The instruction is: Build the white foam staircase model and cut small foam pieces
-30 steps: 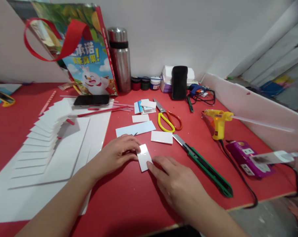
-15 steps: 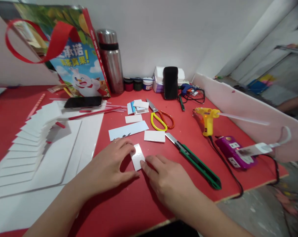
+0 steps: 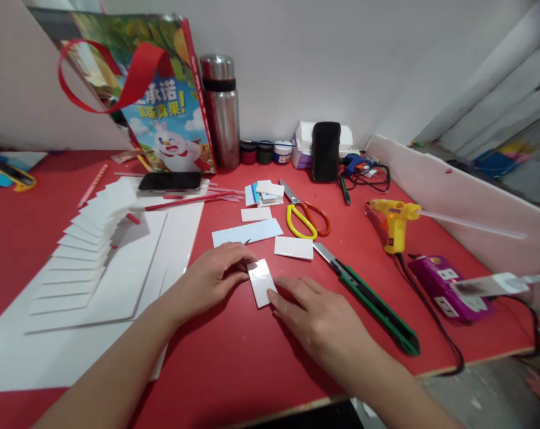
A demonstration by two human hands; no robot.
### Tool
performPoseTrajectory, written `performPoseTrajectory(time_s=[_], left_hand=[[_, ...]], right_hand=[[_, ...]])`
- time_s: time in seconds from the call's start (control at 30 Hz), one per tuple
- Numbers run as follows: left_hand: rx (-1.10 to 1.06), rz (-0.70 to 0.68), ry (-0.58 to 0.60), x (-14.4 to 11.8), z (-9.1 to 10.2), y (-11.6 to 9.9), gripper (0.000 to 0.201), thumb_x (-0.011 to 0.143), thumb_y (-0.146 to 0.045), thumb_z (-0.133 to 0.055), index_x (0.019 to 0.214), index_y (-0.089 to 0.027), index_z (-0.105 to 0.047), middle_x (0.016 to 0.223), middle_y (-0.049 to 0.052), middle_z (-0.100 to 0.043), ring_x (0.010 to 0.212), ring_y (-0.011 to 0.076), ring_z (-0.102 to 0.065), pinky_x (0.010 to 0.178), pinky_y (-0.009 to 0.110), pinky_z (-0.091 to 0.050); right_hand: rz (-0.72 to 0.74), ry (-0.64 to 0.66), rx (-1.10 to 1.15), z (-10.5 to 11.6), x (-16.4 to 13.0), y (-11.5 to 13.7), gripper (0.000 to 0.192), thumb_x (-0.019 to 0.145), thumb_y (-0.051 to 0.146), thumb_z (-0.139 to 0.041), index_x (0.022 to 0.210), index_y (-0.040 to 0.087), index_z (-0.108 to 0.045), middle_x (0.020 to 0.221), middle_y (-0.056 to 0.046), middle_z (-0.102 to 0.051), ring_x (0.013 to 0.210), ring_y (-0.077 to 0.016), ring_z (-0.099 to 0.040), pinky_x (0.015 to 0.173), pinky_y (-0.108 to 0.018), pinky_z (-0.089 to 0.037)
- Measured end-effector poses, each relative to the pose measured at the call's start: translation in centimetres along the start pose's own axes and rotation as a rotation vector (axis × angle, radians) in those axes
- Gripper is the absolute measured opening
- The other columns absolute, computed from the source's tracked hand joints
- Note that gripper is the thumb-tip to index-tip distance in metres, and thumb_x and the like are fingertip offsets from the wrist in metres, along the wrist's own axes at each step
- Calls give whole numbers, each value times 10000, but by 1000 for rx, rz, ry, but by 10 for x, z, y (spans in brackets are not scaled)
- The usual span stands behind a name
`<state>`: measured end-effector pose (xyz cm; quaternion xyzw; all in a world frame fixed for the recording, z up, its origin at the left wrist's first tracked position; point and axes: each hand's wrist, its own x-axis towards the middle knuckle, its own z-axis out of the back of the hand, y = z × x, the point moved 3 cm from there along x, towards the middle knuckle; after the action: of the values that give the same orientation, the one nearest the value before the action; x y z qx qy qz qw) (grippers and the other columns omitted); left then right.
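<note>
A small white rectangular board piece (image 3: 261, 282) lies at a slant on the red tabletop between my hands. My left hand (image 3: 219, 275) is closed at its upper left edge, thumb drawn in near the fingers. From the lower right, my right hand (image 3: 317, 314) grips the piece, its thumb at the edge and the other fingers curled alongside. Just beyond lie another white board piece (image 3: 294, 248) and a longer pale strip (image 3: 252, 231) with a dark mark. A green box cutter (image 3: 377, 307), blade out, rests right of my right hand.
Scissors (image 3: 309, 219) and small board scraps (image 3: 270, 192) lie farther back. At right are a yellow glue gun (image 3: 395, 223) and a purple power strip (image 3: 453, 289) with cords. A curved stepped white board model (image 3: 73, 256) stands at left, before a phone (image 3: 170, 181), bag (image 3: 171, 119) and steel flask (image 3: 222, 113).
My left thumb has moved in toward its fingers at the piece's left edge. The view has shifted, so the table's things appear farther right. My right hand keeps its place on the piece.
</note>
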<state>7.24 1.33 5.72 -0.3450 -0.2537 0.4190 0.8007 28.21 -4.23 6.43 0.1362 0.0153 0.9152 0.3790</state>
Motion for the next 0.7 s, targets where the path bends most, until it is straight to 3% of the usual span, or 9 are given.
performPoseTrajectory(time_s=[0.23,0.7], left_hand=[[39,-68,-12,0,0,4,162,989,-152,-528,1091,-216,-636,1089,57,-684,1020,193,-613,893,327,-492],[64,-110,-60,1,-2,5,156,989,-123,-511,1032,-200,-640,1007,46,-678,947,176,-612,838,295,-477]], right_hand=[[82,-74,31,-3,-3,-6,359,919,47,-553,1240,121,-694,1230,-136,-715,931,-260,-658,750,-371,-574],[128,-109,13,-5,-3,-10,346,963,75,-492,1245,129,-686,1216,-128,-716,940,-262,-649,728,-355,-544]])
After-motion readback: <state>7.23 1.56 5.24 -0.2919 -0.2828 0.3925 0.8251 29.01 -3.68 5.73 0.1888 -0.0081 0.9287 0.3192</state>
